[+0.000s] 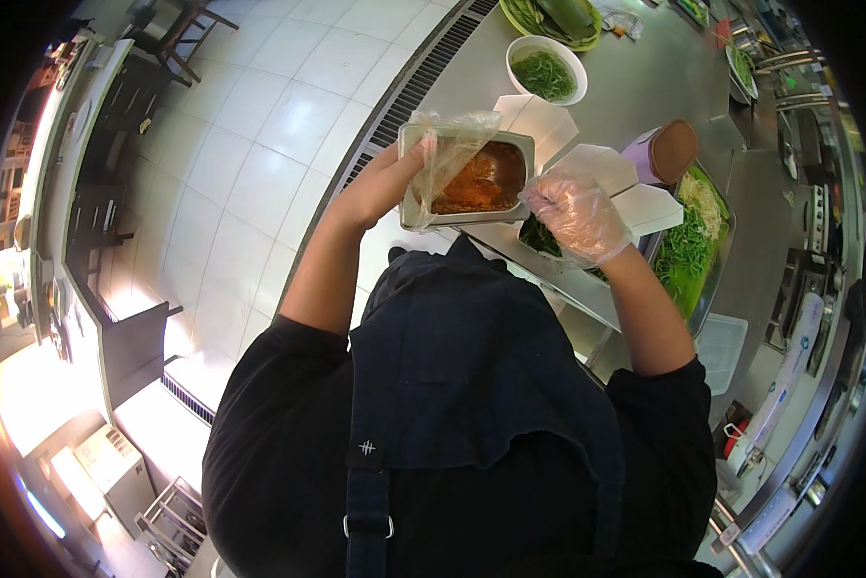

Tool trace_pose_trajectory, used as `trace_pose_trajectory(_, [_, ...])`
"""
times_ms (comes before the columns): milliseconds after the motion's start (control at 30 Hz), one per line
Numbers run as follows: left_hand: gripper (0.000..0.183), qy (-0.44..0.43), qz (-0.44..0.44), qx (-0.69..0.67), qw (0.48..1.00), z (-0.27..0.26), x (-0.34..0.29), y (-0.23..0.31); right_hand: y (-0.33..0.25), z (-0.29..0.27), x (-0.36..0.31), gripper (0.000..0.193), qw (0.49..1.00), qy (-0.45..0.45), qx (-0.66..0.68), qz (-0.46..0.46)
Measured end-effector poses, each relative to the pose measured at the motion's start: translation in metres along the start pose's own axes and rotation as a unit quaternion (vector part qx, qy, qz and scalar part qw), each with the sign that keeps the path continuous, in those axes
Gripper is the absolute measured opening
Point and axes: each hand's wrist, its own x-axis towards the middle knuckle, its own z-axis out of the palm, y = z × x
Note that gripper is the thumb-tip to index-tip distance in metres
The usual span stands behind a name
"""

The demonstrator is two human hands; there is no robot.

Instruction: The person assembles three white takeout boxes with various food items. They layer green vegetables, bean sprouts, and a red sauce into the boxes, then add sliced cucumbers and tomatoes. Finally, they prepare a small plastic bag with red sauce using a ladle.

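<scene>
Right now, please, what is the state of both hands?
Left hand: closed, holding the steel pan.
Right hand: gloved, curled closed; whether it holds anything cannot be told.

R hand [579, 217] hides pt. carton [599, 166] + prob. greens [539, 235] | grn plate [592, 42]: cut, top

Far side of tabletop [635, 87], right of centre: white bowl [575, 77] holding green shreds [546, 74]. Just beyond it, yellow-green basket [590, 43] with large green leaves [568, 17], cut off by the view's edge. Left: pale floor tiles [240, 135], with dark slotted drain [409, 89] running between tiles and tabletop. Far left: wooden chair [176, 29], dark cabinets [144, 91]. Near left: white box-shaped appliance [115, 462] close to metal rack [177, 515]. Near right: translucent plastic box [722, 352]; farther right, long white roll [785, 366], contents unclear.
</scene>
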Motion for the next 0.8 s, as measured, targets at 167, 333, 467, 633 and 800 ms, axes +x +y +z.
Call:
trace_pose_trajectory(167, [0.065, 0.028, -0.005, 0.0, 1.0, 0.019, 0.002, 0.001, 0.012, 0.019, 0.0, 0.021, 0.977, -0.036, 0.198, 0.068])
trace_pose_trajectory(333, [0.063, 0.057, 0.009, 0.053, 0.997, 0.029, -0.001, 0.0, 0.018, 0.024, 0.005, 0.026, 0.945, -0.106, 0.263, 0.164])
trace_pose_trajectory(467, [0.064, 0.065, -0.011, 0.028, 0.997, 0.026, -0.003, -0.003, 0.031, 0.029, -0.001, 0.019, 0.932, -0.094, 0.312, 0.161])
trace_pose_trajectory(633, [0.065, 0.066, -0.005, 0.017, 0.998, 0.021, -0.002, -0.015, 0.038, 0.034, -0.005, 0.024, 0.936, -0.069, 0.306, 0.161])
trace_pose_trajectory(800, [0.066, 0.061, -0.007, 0.013, 0.998, 0.015, -0.002, -0.022, 0.039, 0.046, -0.01, 0.022, 0.916, -0.049, 0.342, 0.202])
